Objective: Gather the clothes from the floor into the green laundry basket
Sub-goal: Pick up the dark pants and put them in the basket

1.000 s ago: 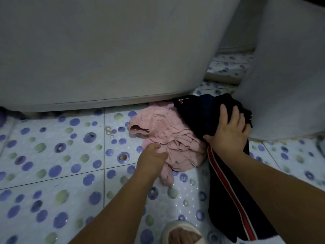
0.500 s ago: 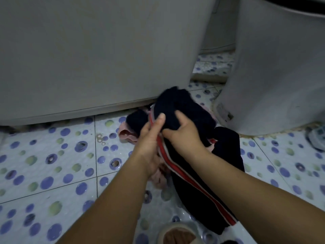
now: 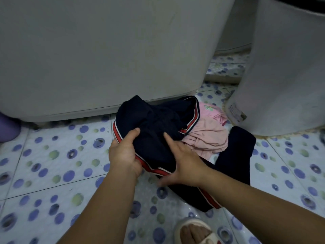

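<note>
— What are you holding there?

— I'm gripping the navy garment, the one with the red and white stripe along its edge. It's bunched up between my hands just in front of the grey appliance, with its long end trailing down onto the tiled floor under my right arm.

— And each hand?

— My left hand is curling round the striped edge, thumb on top of the fabric. My right hand is clasping the bundle from the other side, forefinger lying along the top and the rest of the fingers reaching under it.

— Anything else lying about?

— The pink garment is lying crumpled on the floor just beside the navy one, partly tucked under it. A second dark piece is stretching out to its right; whether it's part of the same garment, I cannot tell. The pale tub is standing at the right, something purple is showing at the far left, and my sandalled foot is poking in at the bottom.
</note>
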Motion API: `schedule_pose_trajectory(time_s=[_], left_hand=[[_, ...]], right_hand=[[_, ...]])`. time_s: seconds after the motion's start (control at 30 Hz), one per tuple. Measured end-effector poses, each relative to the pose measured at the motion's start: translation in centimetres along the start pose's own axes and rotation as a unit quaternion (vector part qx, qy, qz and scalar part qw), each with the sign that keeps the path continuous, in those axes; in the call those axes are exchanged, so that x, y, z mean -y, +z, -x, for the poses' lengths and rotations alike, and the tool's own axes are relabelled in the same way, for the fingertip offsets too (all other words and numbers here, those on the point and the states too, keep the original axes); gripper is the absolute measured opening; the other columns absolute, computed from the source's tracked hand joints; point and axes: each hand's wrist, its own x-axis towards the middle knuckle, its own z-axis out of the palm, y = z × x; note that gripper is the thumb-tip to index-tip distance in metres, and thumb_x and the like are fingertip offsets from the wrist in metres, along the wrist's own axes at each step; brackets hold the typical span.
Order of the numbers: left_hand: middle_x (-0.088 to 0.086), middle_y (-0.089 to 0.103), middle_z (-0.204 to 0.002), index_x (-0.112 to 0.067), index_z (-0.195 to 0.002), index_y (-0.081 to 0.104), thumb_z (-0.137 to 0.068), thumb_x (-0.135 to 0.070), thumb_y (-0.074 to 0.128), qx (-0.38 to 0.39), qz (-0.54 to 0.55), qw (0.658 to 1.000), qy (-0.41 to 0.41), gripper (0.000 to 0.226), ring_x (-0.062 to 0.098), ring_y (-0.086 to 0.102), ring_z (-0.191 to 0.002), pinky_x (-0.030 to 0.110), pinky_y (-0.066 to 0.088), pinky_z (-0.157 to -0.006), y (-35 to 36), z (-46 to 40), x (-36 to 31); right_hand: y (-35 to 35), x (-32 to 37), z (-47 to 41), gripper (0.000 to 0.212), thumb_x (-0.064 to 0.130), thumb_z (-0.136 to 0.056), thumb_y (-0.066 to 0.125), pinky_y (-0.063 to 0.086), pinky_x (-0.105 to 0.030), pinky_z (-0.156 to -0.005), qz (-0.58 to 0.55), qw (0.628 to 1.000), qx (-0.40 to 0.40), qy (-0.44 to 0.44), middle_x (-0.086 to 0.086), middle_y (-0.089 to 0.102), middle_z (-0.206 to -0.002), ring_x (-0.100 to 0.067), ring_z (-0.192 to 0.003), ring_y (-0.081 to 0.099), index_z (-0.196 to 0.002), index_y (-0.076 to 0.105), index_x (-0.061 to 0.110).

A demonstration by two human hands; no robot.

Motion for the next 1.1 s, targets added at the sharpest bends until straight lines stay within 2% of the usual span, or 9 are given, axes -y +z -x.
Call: schedule_pose_trajectory(time_s=[0.1, 0.2, 0.3, 0.4, 0.5, 0.63, 0.73, 0.97, 1.1], left_hand=[[0.01, 0.072, -0.106, -0.01, -0.114, 0.066, -0.075, -0.015, 0.073, -0.01, 0.044, 0.999, 0.008, 0.04, 0.027, 0.07, -0.094, 0.034, 0.059, -0.069, -0.2, -0.3, -1.2], [0.008, 0.072, -0.106, -0.012, -0.112, 0.067, -0.073, -0.017, 0.071, -0.052, 0.091, 0.993, 0.056, 0.04, 0.026, 0.07, -0.095, 0.033, 0.059, -0.064, -1.0, -0.6, -2.5], [0.004, 0.073, -0.102, -0.016, -0.109, 0.068, -0.068, -0.021, 0.07, -0.137, 0.099, 0.98, 0.101, 0.041, 0.027, 0.07, -0.093, 0.044, 0.059, -0.077, -2.4, -1.0, -3.2], [0.002, 0.071, -0.106, -0.018, -0.113, 0.066, -0.066, -0.024, 0.069, -0.19, 0.106, 0.969, 0.115, 0.047, 0.026, 0.069, -0.093, 0.048, 0.058, -0.076, -3.9, -1.3, -3.5], [0.004, 0.066, -0.114, -0.015, -0.122, 0.061, -0.073, -0.021, 0.068, -0.236, 0.122, 0.959, 0.098, 0.05, 0.023, 0.067, -0.089, 0.036, 0.058, -0.061, -5.6, -1.8, -3.5], [0.004, 0.066, -0.117, -0.016, -0.119, 0.06, -0.073, -0.02, 0.068, -0.254, 0.112, 0.958, 0.071, 0.047, 0.025, 0.066, -0.094, 0.05, 0.055, -0.083, -7.5, -1.7, -3.6], [0.003, 0.065, -0.117, -0.015, -0.125, 0.058, -0.077, -0.017, 0.066, -0.25, 0.103, 0.96, 0.075, 0.048, 0.02, 0.064, -0.087, 0.037, 0.056, -0.067, -8.0, -1.9, -3.8], [0.005, 0.067, -0.112, -0.014, -0.113, 0.06, -0.076, -0.016, 0.068, -0.239, 0.093, 0.965, 0.056, 0.038, 0.023, 0.066, -0.09, 0.032, 0.055, -0.066, -8.6, -3.2, -4.2], [0.005, 0.067, -0.114, -0.013, -0.121, 0.06, -0.076, -0.016, 0.069, -0.226, 0.087, 0.969, 0.043, 0.045, 0.025, 0.066, -0.095, 0.035, 0.056, -0.074, -9.2, -3.7, -4.2]], right_hand=[[1.6, -1.8, 0.4, 0.115, 0.039, -0.069, 0.074, 0.033, -0.039, -0.107, 0.124, 0.99, 0.03, 0.054, -0.002, 0.029, -0.151, -0.023, -0.134, 0.036, -0.149, -0.009, 0.032], [0.6, -4.0, 0.0, 0.065, 0.032, -0.075, 0.064, 0.04, -0.032, -0.093, 0.171, 0.974, 0.017, 0.149, -0.004, 0.058, -0.127, -0.024, -0.116, 0.056, -0.134, 0.038, 0.023], [-2.2, -3.7, -0.7, 0.039, 0.032, -0.076, 0.063, 0.043, -0.03, -0.089, 0.146, 0.968, 0.055, 0.197, -0.002, 0.063, -0.119, -0.023, -0.112, 0.058, -0.114, 0.059, 0.024], [-4.6, -1.4, -2.2, 0.026, 0.025, -0.081, 0.056, 0.038, -0.035, -0.092, 0.181, 0.969, -0.094, 0.139, -0.003, 0.064, -0.115, -0.026, -0.11, 0.058, -0.107, 0.062, 0.023], [-4.2, 0.9, -4.6, 0.034, 0.017, -0.083, 0.053, 0.031, -0.035, -0.085, 0.228, 0.95, -0.212, 0.036, -0.003, 0.064, -0.111, -0.027, -0.106, 0.056, -0.116, 0.054, 0.023], [-1.5, 2.1, -7.8, 0.067, 0.01, -0.088, 0.043, 0.031, -0.038, -0.093, 0.307, 0.943, -0.129, -0.015, -0.006, 0.062, -0.118, -0.027, -0.11, 0.054, -0.149, 0.015, 0.02], [-0.1, 1.9, -9.5, 0.072, 0.014, -0.093, 0.038, 0.03, -0.041, -0.1, 0.358, 0.93, -0.087, 0.001, -0.009, 0.059, -0.122, -0.028, -0.113, 0.052, -0.151, -0.003, 0.019], [-0.7, 2.5, -11.6, 0.05, 0.03, -0.095, 0.041, 0.004, -0.064, -0.112, 0.463, 0.881, -0.03, 0.095, -0.013, 0.001, -0.159, -0.039, -0.145, 0.002, -0.143, 0.028, 0.029], [-0.7, 2.2, -11.6, 0.038, 0.022, -0.095, 0.04, 0.035, -0.051, -0.101, 0.391, 0.914, -0.005, 0.106, -0.012, 0.039, -0.139, -0.037, -0.129, 0.038, -0.132, 0.044, 0.025]])
